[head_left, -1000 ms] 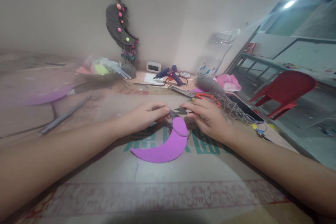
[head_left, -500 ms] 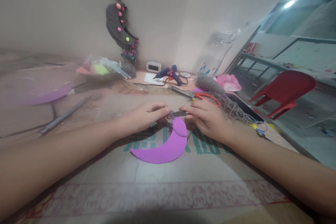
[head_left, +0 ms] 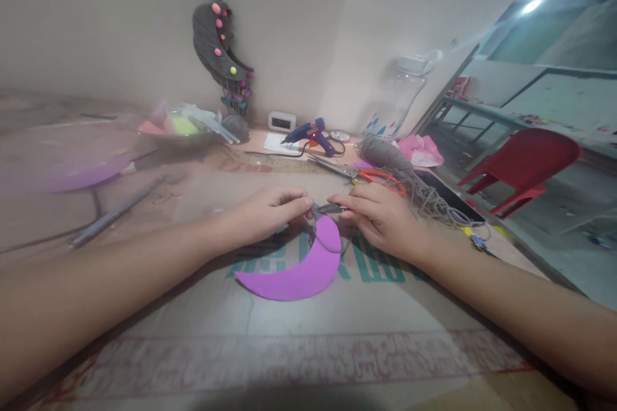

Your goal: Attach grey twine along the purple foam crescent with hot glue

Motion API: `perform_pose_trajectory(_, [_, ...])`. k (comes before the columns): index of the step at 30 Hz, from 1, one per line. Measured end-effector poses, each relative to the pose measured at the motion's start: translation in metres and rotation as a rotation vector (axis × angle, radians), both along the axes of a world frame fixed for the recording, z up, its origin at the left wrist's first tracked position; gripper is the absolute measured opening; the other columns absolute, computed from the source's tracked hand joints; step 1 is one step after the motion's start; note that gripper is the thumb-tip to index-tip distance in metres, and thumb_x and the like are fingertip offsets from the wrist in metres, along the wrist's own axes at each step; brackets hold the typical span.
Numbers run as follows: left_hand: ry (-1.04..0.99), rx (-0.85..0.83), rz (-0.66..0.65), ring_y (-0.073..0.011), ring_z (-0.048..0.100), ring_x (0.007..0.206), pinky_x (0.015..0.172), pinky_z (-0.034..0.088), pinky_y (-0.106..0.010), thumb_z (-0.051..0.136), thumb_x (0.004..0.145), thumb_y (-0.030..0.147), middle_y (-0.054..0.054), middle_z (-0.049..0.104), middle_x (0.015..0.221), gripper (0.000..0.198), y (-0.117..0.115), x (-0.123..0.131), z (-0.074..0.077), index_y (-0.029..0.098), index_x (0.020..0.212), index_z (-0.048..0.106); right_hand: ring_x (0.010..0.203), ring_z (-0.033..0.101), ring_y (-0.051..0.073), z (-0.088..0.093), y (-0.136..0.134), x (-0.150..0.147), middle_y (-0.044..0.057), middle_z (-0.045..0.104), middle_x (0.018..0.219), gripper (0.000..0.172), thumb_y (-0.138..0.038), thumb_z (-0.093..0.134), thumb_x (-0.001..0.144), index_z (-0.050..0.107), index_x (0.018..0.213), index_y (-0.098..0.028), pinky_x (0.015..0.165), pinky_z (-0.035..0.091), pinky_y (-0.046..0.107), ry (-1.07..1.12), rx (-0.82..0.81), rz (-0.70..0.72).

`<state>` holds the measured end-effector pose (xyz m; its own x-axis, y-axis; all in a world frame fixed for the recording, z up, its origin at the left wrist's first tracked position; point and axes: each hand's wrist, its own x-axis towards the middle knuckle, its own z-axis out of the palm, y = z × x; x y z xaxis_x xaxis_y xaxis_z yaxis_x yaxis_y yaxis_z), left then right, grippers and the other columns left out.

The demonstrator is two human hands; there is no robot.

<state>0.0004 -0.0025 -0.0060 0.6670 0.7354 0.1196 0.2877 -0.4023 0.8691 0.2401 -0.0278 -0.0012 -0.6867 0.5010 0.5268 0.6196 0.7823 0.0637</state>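
A purple crescent-shaped cutout (head_left: 308, 279) hangs over the table with its upper tip between my two hands. Grey yarn (head_left: 328, 208) is gathered at that tip, and a loose loop of it droops across the crescent's upper part. My left hand (head_left: 284, 209) pinches the yarn and the tip between thumb and fingers. From the other side, my right hand (head_left: 378, 218) pinches the grey yarn with its fingertips. The exact hold of each fingertip is partly hidden. Just beyond my right hand lie orange-handled scissors (head_left: 383, 178).
A grey yarn skein (head_left: 385, 155) trails loose strands on the right. Behind are a blue glue gun (head_left: 308, 133), a small white clock (head_left: 282, 121) and a clear bottle (head_left: 396, 99). A bowl (head_left: 178, 139) stands back left. A grey yarn-wrapped crescent (head_left: 207, 32) hangs on the wall.
The purple crescent has swung slightly left, and the yarn loop over it has shifted a little with it. Both hands keep nearly the same place and pinch.
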Motion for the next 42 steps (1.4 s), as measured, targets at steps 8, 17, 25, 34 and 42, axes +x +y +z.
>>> perform_pose_trajectory(8, [0.02,0.019,0.014,-0.013,0.051,0.066,0.063,0.039,-0.025,0.041,0.091,0.041,0.001,0.054,0.069,0.035,-0.001,0.0,0.001,0.016,0.075,0.058,0.069,0.053,0.017,0.003,-0.002,-0.003,0.006,0.061,0.073,0.028,-0.024,0.044,0.095,0.066,0.107,-0.012,0.063,0.041,0.03,-0.033,0.061,0.003])
perform_pose_trajectory(17, [0.029,0.024,0.011,-0.013,0.049,0.066,0.063,0.039,-0.025,0.039,0.091,0.041,0.001,0.051,0.068,0.035,-0.002,0.0,0.002,0.016,0.073,0.056,0.066,0.053,0.016,0.002,-0.001,-0.004,0.006,0.062,0.072,0.027,-0.025,0.044,0.095,0.068,0.104,-0.013,0.061,0.041,0.03,-0.034,0.092,-0.015])
perform_pose_trajectory(25, [0.023,0.003,0.01,-0.0125,0.049,0.065,0.062,0.039,-0.025,0.04,0.092,0.041,0.001,0.051,0.069,0.035,-0.001,0.0,0.002,0.016,0.074,0.056,0.073,0.054,0.018,0.0,-0.001,0.002,0.007,0.062,0.081,0.029,-0.025,0.044,0.095,0.063,0.114,-0.015,0.066,0.043,0.03,0.048,0.015,-0.029])
perform_pose_trajectory(34, [0.004,-0.047,0.018,-0.0125,0.049,0.064,0.06,0.039,-0.025,0.04,0.092,0.042,0.001,0.051,0.069,0.035,0.0,0.0,0.002,0.016,0.075,0.057,0.08,0.056,0.02,0.0,0.0,0.002,0.008,0.061,0.086,0.031,-0.028,0.044,0.095,0.061,0.116,-0.014,0.073,0.045,0.033,0.073,-0.049,-0.057])
perform_pose_trajectory(42, [-0.05,-0.065,-0.003,-0.0115,0.046,0.06,0.057,0.036,-0.024,0.04,0.092,0.044,0.001,0.05,0.065,0.037,0.0,0.001,-0.002,0.017,0.069,0.051,0.102,0.055,0.023,-0.012,0.022,0.007,0.01,0.055,0.11,0.044,-0.017,0.043,0.092,0.045,0.136,-0.024,0.088,0.047,0.043,0.227,-0.197,-0.208])
